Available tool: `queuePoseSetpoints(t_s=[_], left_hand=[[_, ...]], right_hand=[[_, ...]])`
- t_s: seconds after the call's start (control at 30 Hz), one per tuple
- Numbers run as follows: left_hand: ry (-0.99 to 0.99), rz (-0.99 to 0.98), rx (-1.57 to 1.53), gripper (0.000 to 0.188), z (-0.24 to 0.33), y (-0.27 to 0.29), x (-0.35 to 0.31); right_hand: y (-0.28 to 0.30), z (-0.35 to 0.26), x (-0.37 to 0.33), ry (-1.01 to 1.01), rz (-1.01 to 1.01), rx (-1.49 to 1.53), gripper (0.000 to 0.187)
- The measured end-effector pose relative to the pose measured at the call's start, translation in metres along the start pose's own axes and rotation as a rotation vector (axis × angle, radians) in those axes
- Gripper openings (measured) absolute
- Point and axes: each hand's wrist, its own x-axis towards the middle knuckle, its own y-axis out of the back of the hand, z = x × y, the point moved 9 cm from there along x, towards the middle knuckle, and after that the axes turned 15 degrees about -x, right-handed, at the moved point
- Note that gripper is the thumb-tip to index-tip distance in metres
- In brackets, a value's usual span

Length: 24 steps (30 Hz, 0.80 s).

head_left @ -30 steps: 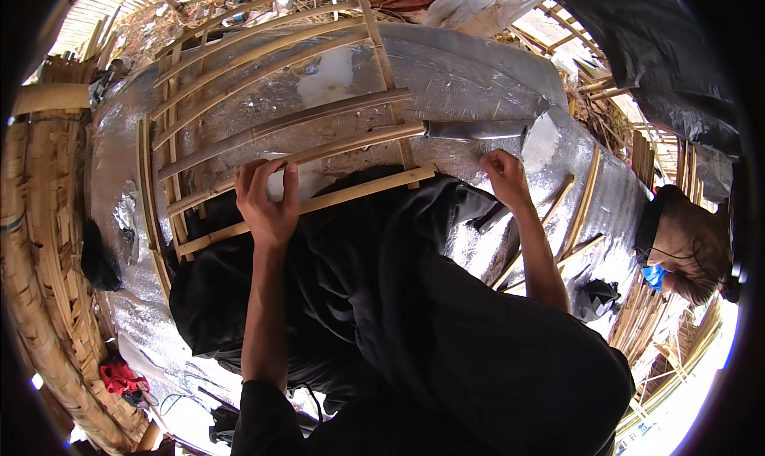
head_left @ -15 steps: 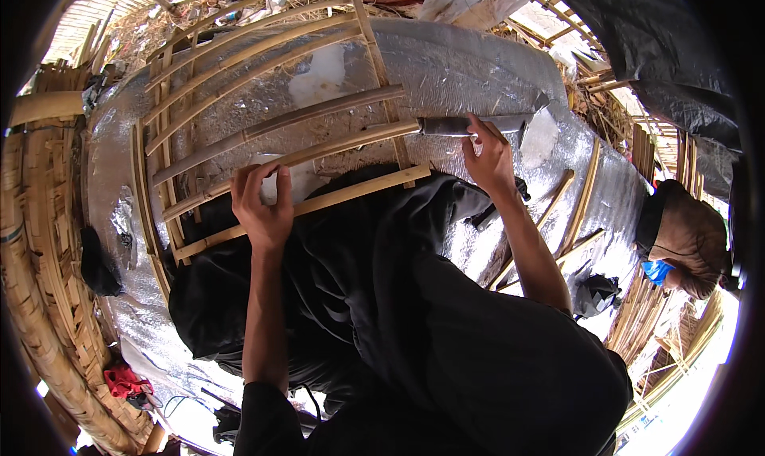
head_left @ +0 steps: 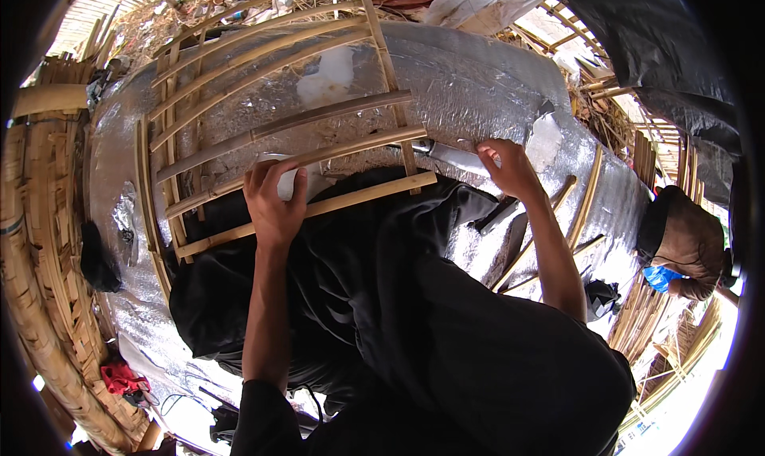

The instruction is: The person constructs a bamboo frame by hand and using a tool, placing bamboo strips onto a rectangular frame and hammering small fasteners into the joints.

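Note:
A frame of split bamboo slats [head_left: 319, 121] leans across my lap and the silvery sheet. My left hand [head_left: 275, 197] is curled over one of its near slats [head_left: 355, 147], with fingertips on the far side and the thumb apart. Beyond that slat's right end is a knife with a shiny blade [head_left: 456, 156], its dark handle [head_left: 420, 145] partly under the frame. My right hand [head_left: 510, 169] is bent at the blade's far end, fingers and thumb drawn in around it. The exact contact is hidden by the hand.
Loose bamboo strips [head_left: 586, 197] lie on the silvery sheet [head_left: 486, 66] at my right. A woven bamboo wall [head_left: 48, 257] runs along the left. Another person [head_left: 689, 245] is at the far right, below a dark tarp [head_left: 661, 50]. A red cloth [head_left: 123, 379] lies lower left.
The knife has dropped from in line with the slat's end to below it, its blade now tilted and bright. My right hand moved slightly right and nearer. The frame and left hand shifted slightly right.

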Motion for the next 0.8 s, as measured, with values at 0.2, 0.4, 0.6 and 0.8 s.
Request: queuePoseSetpoints(t_s=[0.2, 0.4, 0.6, 0.8], left_hand=[[-0.013, -0.019, 0.028, 0.017, 0.000, -0.005, -0.002], [-0.008, -0.020, 0.020, 0.017, 0.000, -0.006, 0.002], [-0.003, 0.002, 0.028, 0.016, 0.003, 0.000, -0.002], [0.001, 0.014, -0.025, 0.014, 0.004, -0.010, -0.005]], right_hand=[[0.017, -0.028, 0.023, 0.137, 0.111, -0.045, 0.015], [-0.012, -0.020, 0.043, 0.231, 0.063, -0.245, 0.020], [0.041, 0.024, 0.049, -0.295, 0.442, 0.227, 0.032], [-0.040, -0.056, -0.008, -0.092, -0.098, -0.007, 0.027]])
